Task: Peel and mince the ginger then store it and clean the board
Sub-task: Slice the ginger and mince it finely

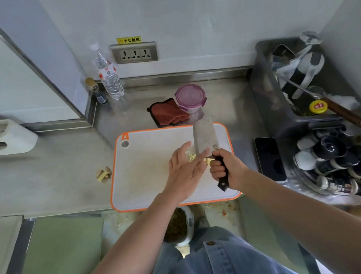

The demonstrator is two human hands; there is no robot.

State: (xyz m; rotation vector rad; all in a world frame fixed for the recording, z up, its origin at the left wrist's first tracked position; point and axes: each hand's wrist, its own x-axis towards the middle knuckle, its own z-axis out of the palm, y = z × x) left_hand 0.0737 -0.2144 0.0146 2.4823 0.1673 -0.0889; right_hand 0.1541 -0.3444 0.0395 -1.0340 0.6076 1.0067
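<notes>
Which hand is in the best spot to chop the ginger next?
Right, probably. The right hand grips the black handle of the grey steel cleaver above the pale ginger pieces on the white, orange-rimmed cutting board. The left hand only rests straight fingers against the blade.

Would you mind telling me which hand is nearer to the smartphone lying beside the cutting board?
Right. The right hand, gripping the cleaver, is just left of the smartphone; the left hand lies farther left.
</notes>
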